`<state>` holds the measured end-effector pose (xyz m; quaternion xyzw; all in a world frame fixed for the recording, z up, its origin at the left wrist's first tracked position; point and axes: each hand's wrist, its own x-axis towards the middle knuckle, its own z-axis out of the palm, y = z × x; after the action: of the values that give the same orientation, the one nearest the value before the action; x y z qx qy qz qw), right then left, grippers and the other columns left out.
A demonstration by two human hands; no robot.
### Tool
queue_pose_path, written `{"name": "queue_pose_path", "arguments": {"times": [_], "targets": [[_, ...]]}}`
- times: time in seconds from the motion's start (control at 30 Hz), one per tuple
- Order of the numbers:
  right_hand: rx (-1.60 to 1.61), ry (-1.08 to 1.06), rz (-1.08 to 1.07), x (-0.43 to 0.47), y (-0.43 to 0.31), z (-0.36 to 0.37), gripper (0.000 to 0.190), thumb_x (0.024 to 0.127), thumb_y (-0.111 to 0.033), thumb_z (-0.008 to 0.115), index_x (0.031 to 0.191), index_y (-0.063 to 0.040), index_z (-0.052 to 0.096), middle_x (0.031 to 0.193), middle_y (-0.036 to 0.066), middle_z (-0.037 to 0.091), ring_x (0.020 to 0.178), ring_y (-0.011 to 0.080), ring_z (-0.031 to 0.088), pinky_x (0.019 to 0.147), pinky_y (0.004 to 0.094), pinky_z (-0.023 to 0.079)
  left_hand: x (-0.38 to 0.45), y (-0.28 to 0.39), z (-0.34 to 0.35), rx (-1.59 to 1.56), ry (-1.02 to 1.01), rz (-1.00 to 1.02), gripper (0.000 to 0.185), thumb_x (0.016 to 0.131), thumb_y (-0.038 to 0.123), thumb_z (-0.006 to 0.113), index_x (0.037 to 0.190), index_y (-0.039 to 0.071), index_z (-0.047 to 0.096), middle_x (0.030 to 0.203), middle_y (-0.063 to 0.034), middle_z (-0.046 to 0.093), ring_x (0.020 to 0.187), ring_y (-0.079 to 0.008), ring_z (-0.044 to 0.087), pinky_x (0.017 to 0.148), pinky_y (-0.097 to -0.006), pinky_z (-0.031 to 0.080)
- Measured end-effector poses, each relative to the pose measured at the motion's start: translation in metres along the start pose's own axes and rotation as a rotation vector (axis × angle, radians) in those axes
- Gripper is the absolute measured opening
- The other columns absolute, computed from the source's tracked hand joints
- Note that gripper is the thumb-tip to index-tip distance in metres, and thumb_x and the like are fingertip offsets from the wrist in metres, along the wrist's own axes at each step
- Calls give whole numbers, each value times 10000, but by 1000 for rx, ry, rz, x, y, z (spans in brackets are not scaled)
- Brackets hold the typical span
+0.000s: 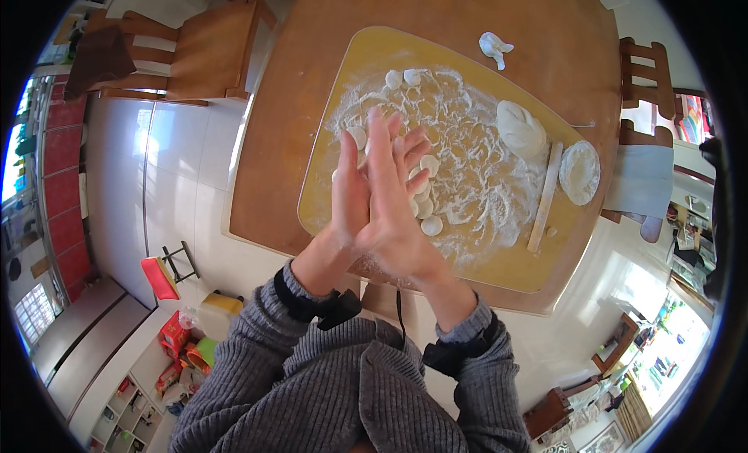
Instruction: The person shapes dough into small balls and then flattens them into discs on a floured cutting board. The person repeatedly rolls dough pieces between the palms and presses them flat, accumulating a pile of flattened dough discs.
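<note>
My left hand (350,202) and my right hand (394,231) are pressed palm to palm over a floured yellow board (374,50). Extended fingers overlap one another; whether anything lies between the palms is hidden. Small white dough pieces sit beneath and beside the hands: a flattened round (432,226) near the right wrist, with several more in a row above it. Two dough balls (403,78) rest beyond my fingertips. At the board's right lie a large lump of dough (521,129), a wooden rolling pin (546,199) and a flour-coated bowl (579,173).
Loose flour (485,178) covers much of the board, which lies on a wooden table (274,178). A crumpled white plastic bag (495,48) is on the table's far side. Wooden chairs (207,50) stand left and right. A small red-seated stool (160,278) is on the floor.
</note>
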<state>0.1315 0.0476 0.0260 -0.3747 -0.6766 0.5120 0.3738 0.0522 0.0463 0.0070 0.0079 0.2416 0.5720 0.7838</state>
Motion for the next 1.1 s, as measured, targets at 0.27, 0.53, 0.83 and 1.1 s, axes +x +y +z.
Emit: {"name": "queue_pose_path", "arguments": {"times": [0.27, 0.53, 0.83, 1.1], "targets": [[-420, 320, 75, 76, 106, -42, 549, 907, -105, 581, 1408, -13, 375, 1455, 213, 359, 1325, 372, 382, 1076, 414, 352, 40, -4, -54, 125, 472, 258, 407, 1021, 301, 414, 1315, 21, 436, 1284, -106, 501, 1245, -196, 432, 1079, -308, 313], [-446, 233, 267, 74, 109, -54, 301, 848, -67, 627, 1148, -79, 647, 1091, 134, 649, 1015, 300, 594, 892, 366, 479, 15, 12, -47, 414, 489, 402, 473, 1012, 338, 393, 1358, 15, 406, 1379, -134, 447, 1338, -210, 362, 1128, -328, 254], [-717, -57, -240, 2, 3, -9, 496, 836, -439, 624, 1195, -97, 628, 1314, 125, 530, 1243, 329, 454, 1024, 500, 331, 7, 33, -18, -283, -118, -107, 803, 930, 681, 225, 1465, 85, 282, 1502, -197, 299, 1402, -303, 272, 1141, -452, 238], [-663, -139, -309, 2, 1, 12, 764, 940, -597, 302, 1485, -64, 263, 1513, 319, 154, 1397, 513, 137, 1104, 611, 113, -5, 9, -8, 43, -233, -102, 862, 898, 737, 158, 1524, 146, 118, 1555, -197, 156, 1454, -297, 130, 1176, -434, 112]]}}
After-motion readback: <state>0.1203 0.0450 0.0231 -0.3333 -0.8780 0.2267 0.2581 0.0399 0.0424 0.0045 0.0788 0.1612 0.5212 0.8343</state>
